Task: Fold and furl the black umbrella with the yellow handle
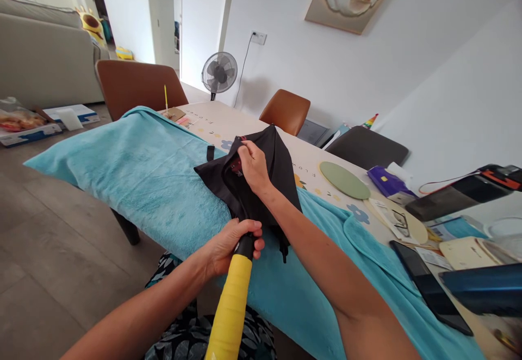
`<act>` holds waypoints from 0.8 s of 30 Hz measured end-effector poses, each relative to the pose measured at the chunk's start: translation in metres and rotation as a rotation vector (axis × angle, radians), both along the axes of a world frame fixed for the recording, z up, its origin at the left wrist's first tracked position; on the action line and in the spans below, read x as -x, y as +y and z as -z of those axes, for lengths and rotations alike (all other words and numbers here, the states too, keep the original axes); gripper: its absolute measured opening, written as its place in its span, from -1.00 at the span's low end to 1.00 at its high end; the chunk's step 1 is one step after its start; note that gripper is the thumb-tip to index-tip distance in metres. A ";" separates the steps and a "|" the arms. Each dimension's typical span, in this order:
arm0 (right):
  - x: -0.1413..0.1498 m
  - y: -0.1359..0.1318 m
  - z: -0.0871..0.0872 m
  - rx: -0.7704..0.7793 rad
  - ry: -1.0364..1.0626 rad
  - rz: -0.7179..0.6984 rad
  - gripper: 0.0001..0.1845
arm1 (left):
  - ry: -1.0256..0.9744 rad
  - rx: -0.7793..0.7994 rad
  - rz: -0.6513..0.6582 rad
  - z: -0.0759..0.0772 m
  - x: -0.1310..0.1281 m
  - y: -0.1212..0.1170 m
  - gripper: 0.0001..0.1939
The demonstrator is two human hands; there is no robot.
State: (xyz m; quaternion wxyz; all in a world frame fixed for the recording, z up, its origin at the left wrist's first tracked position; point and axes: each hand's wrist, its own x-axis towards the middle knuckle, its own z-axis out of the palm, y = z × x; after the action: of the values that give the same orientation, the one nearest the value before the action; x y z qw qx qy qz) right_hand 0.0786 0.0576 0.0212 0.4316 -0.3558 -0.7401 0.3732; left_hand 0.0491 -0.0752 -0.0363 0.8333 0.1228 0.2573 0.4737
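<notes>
A black umbrella [281,164] lies partly on the light blue towel, its loose canopy folds bunched and its yellow-wrapped handle [230,305] pointing down toward my lap. My left hand [232,240] is closed around the black section just above the yellow wrap. Farther up, my right hand [253,167] pinches an edge of the black fabric, with a dark red patch showing beside the fingers. A short black strap [210,153] sticks out on the left of the canopy. One black tip [284,254] hangs below my right forearm.
The towel [163,175] drapes over the table [240,118]. At right lie a phone [430,284], glasses [400,221], a green round mat [345,179], a blue bottle [483,289] and a black bottle [444,194]. Chairs and a fan [220,72] stand beyond.
</notes>
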 end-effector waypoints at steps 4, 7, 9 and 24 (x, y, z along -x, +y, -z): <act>0.003 -0.007 -0.018 0.102 -0.043 -0.262 -0.73 | -0.016 0.004 -0.026 -0.003 0.000 -0.001 -0.81; -0.003 -0.011 -0.029 0.055 -0.017 -0.239 -0.70 | -0.027 0.002 -0.019 -0.004 0.001 -0.001 -0.82; -0.013 -0.014 -0.032 0.030 -0.007 -0.200 -0.72 | -0.029 0.002 -0.014 -0.004 0.001 -0.002 -0.82; -0.030 -0.078 -0.043 -0.278 -1.302 -0.254 -0.79 | 0.024 -0.001 0.006 0.002 -0.002 0.002 -0.87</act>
State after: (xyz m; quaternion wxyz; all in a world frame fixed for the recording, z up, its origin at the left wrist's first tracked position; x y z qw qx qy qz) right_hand 0.1083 -0.0200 0.0638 -0.1078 -0.3597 -0.9263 0.0320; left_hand 0.0515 -0.0730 -0.0388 0.8315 0.1298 0.2668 0.4697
